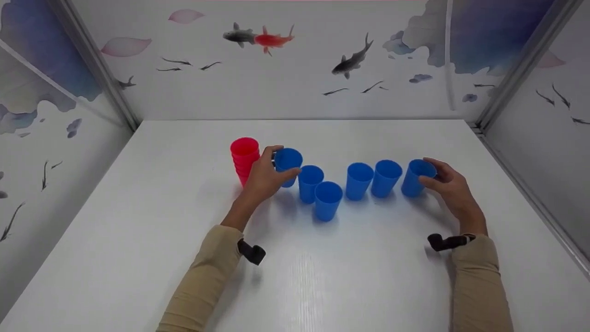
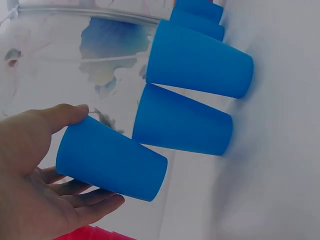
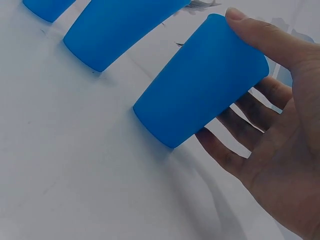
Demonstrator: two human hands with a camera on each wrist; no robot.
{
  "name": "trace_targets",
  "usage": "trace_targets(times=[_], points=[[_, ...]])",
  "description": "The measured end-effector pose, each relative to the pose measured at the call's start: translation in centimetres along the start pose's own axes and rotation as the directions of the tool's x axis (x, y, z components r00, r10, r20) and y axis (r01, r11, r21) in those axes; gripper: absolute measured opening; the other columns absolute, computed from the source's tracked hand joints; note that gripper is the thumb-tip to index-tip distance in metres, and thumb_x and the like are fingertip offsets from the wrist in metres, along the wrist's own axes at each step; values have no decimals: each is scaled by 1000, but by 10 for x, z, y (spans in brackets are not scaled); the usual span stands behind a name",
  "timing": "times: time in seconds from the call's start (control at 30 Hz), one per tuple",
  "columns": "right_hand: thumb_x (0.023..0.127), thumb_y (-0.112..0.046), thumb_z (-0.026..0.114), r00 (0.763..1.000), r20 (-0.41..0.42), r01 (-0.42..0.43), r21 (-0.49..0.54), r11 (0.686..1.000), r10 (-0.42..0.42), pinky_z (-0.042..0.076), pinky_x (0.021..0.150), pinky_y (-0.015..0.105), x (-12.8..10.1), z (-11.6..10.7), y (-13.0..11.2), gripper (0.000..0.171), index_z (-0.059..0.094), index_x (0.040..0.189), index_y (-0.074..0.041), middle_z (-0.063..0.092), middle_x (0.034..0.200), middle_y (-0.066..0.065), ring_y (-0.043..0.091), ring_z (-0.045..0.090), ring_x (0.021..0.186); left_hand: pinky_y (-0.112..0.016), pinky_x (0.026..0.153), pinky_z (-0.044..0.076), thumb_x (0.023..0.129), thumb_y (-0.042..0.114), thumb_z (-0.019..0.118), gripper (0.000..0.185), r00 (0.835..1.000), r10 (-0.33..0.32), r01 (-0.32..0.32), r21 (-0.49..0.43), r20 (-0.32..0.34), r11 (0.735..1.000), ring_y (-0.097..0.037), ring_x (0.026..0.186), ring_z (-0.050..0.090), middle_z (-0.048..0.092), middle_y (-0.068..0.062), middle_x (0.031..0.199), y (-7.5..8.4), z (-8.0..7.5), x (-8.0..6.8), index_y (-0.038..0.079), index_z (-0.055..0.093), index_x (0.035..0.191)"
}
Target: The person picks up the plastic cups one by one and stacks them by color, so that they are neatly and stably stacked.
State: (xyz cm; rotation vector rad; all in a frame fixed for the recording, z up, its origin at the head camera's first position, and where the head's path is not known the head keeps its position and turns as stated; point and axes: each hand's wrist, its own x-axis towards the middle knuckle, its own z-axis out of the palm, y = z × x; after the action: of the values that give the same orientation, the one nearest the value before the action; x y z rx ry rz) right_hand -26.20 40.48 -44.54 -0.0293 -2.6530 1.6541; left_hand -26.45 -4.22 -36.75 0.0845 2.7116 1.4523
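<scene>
My left hand (image 1: 265, 179) grips a blue cup (image 1: 286, 169) near its rim, thumb on one side and fingers on the other. In the left wrist view that cup (image 2: 112, 160) hangs above the tabletop, tilted in the picture. On the right, my right hand (image 1: 451, 189) holds the rightmost blue cup (image 1: 411, 183), its thumb at the rim. The right wrist view has this cup's (image 3: 200, 82) base right at the table surface. Two blue cups, one behind (image 1: 309, 188) and one in front (image 1: 327, 206), stand upright between the hands.
Two more upright blue cups, one left (image 1: 358, 185) and one right (image 1: 385, 182), stand beside each other near the right hand's cup. A stack of red cups (image 1: 243, 159) stands behind the left hand. Printed walls (image 1: 299, 92) enclose the white table (image 1: 322, 276).
</scene>
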Motion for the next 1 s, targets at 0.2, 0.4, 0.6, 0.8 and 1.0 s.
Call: trace_targets(times=[0.2,0.4,0.6,0.8,1.0], points=[[95,-45,66,1000,28,10,2,1000,-10,28,120,56,-1,1,-5,77,30,158,-20,25,166,15,39,25,153,-46,109,49,87,37,77,82,999,52,-52,-9,-3,999,-32,143,44,42,-8,157,25,-15,9,19,32,153],[96,-45,65,998,51,25,-21,999,-24,29,120,56,-1,0,-6,76,29,158,-20,26,166,14,38,27,152,-47,110,48,87,36,77,81,994,109,-109,-12,17,994,-32,143,44,42,-9,157,53,-11,20,17,33,152],[96,-42,66,998,66,20,-2,1000,-20,25,122,59,-2,-1,-3,78,26,159,-18,22,167,15,40,23,153,-45,111,47,89,38,75,78,989,131,-130,-17,67,991,-31,142,46,44,-9,155,76,12,33,15,34,152],[95,-40,67,997,71,11,0,1000,-11,24,122,60,-1,0,-3,78,27,159,-18,25,166,15,39,25,152,-46,114,45,90,37,75,78,982,183,-181,-57,39,982,-31,141,47,45,-11,154,103,37,43,12,35,152],[95,-41,67,997,73,16,10,1000,-17,25,122,60,-3,0,-4,78,27,158,-18,26,165,16,39,26,152,-42,113,46,89,35,76,77,974,223,-217,-113,44,970,-28,140,49,45,-10,154,134,66,42,11,36,151]])
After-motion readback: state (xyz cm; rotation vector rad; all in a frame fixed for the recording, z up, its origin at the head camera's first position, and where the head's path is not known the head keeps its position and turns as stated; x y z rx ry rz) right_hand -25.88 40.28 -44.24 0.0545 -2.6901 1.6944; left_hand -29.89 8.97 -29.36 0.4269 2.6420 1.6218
